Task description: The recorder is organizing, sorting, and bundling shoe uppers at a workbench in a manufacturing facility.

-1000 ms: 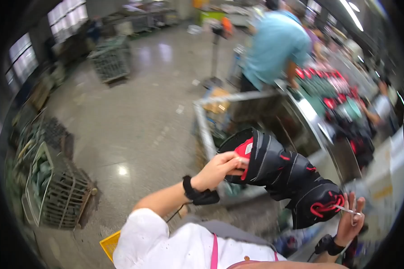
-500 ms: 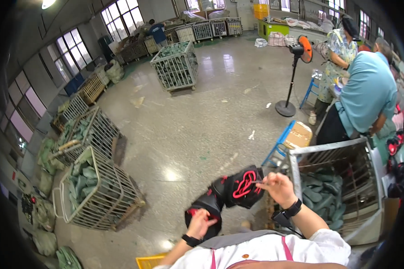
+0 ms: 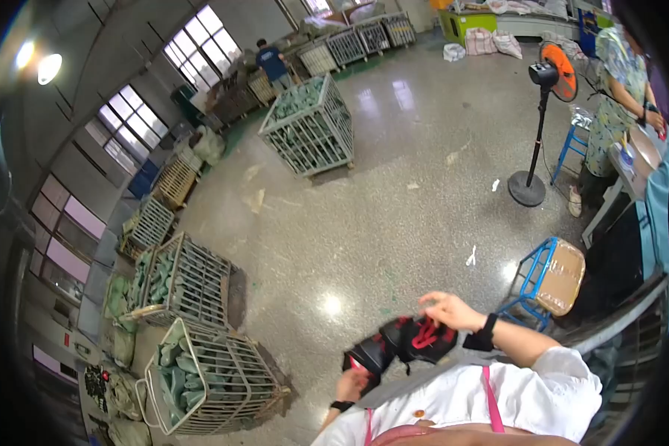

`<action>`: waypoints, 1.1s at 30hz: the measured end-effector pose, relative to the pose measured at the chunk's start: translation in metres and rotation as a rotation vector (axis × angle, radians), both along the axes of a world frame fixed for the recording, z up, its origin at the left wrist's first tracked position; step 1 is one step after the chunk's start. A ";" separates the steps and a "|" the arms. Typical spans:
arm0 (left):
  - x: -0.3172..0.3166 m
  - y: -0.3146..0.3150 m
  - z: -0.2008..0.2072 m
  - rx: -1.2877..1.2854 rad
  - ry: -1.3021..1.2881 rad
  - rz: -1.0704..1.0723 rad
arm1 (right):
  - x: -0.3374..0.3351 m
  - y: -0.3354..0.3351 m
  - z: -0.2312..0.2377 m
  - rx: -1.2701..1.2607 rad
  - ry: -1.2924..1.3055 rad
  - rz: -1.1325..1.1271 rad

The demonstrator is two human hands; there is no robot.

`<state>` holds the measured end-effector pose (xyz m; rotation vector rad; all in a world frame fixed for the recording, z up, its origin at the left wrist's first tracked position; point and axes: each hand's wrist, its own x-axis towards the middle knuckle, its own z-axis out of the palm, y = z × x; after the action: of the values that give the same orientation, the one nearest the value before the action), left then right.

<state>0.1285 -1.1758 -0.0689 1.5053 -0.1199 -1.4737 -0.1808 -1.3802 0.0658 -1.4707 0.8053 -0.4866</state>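
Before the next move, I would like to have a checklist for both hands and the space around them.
1. Left hand holds the black shoe upper: ok, at one end.
2. Right hand grips the red laces: cannot tell, close but contact unclear.
3. Blue-framed stool stands apart from the upper: ok.
4. Floor free of scraps: not ok, a white scrap lies near the stool.
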 end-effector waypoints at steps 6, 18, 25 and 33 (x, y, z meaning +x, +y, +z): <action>0.035 -0.151 -0.020 -0.081 0.131 0.360 | 0.034 -0.215 0.007 -0.603 -0.054 -0.038; -0.020 -0.657 -0.069 0.026 0.364 -0.046 | -0.048 -0.537 -0.018 -0.602 1.109 -0.129; -0.111 -0.937 -0.080 0.016 0.314 -0.380 | -0.193 -0.668 -0.104 0.044 1.060 -0.074; -0.184 -1.264 0.018 -0.072 0.481 -0.271 | -0.254 -0.999 -0.107 -0.470 0.721 -0.675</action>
<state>-0.0559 -2.4398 -0.0512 1.0700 -0.0870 -1.9881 -0.4347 -2.3788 -0.0417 -1.8153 1.8900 -0.6838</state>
